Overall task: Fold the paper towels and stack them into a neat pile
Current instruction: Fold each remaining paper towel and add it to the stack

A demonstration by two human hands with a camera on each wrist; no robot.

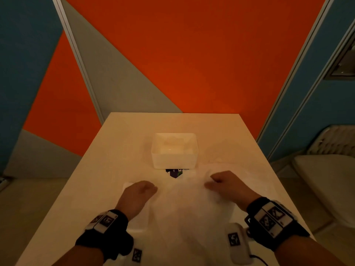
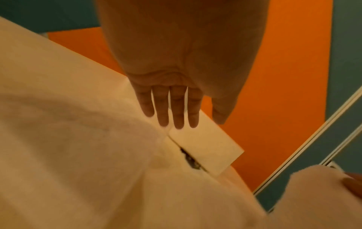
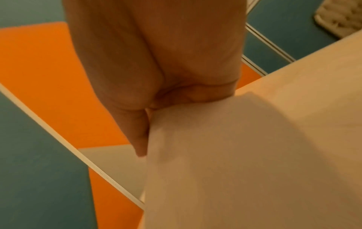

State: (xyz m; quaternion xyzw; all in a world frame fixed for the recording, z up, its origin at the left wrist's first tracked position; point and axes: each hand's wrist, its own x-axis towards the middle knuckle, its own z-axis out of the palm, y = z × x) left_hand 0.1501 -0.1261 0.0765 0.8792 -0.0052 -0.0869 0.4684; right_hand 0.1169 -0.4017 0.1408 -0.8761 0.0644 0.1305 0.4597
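Observation:
A large white paper towel [image 1: 188, 206] lies spread and rumpled on the table between my hands. My right hand [image 1: 213, 182] pinches its far right corner [image 3: 195, 139] between thumb and curled fingers, lifting that edge slightly. My left hand [image 1: 143, 189] hovers over the towel's left edge [image 2: 78, 124]. Its fingers [image 2: 177, 117] are straight and hold nothing. A flat white rectangle [image 1: 137, 219], seemingly folded towels, lies under my left wrist.
A white plastic container [image 1: 174, 150] stands just beyond the towel at the table's [image 1: 115, 150] middle, with a dark printed pack [image 1: 174, 173] at its near side. A pale seat [image 1: 326, 181] stands off the table's right edge. Orange and blue walls lie behind.

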